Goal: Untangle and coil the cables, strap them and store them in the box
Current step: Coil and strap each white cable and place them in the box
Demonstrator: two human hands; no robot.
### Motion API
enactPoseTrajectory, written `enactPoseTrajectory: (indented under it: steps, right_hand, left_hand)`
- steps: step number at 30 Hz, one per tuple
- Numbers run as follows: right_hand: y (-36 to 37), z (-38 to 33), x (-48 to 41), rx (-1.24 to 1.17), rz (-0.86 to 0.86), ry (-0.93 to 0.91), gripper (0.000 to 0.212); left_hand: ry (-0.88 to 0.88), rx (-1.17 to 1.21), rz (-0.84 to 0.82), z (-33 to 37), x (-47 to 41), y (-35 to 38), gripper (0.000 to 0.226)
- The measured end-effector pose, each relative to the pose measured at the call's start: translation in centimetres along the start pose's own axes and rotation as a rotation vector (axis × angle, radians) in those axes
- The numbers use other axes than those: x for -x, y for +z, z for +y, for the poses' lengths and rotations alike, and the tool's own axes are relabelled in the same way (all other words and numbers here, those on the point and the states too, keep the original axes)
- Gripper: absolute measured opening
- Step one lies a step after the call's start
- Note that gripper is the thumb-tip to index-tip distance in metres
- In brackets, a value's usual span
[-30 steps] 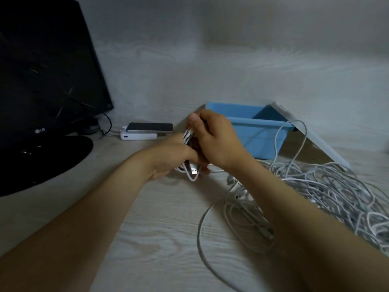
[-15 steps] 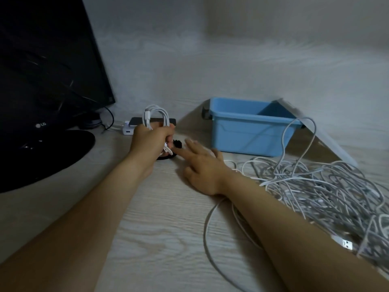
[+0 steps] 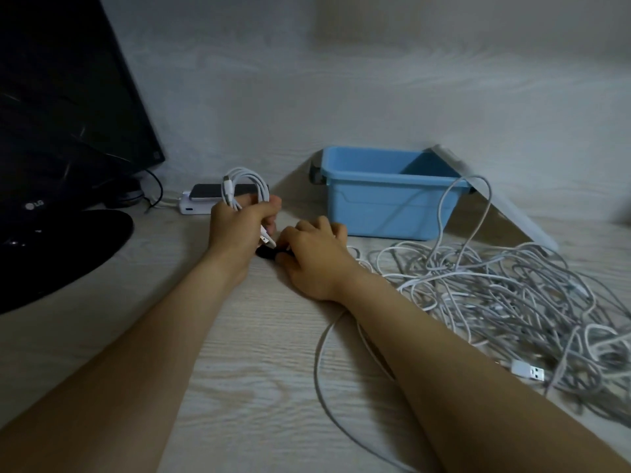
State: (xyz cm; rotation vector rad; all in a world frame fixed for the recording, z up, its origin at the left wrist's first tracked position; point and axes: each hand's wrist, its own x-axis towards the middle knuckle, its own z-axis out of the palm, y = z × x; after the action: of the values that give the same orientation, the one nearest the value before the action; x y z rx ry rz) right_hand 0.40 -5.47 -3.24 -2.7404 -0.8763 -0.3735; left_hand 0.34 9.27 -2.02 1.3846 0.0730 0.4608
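"LG" logo on the black monitor [image 3: 61, 131] bezel

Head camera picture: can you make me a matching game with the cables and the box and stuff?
Things:
1. coiled cable
2. black strap
3. blue box
4. tangled cables

Where or how:
A. heaped on the table, right side
B. gripped in the left hand
C. open, lid propped beside it
D. at the right hand's fingertips

Pairs: 1-B, 2-D, 3-C, 4-A
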Motion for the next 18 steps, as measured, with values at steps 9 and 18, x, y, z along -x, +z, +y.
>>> enactPoseTrajectory:
  steps: [9, 18]
  right_hand:
    - [-0.4, 1.1, 0.7, -0.169, 0.329, 0.123, 0.017]
    - [-1.1, 0.9, 1.4, -0.717, 0.571, 0.209, 0.009]
  left_hand:
    - [-0.142, 0.421, -0.064, 0.1, -0.8, 0.9, 0.018]
    - [-0.097, 0.149, -0.329, -0.6, 2.4, 3.3, 0.016]
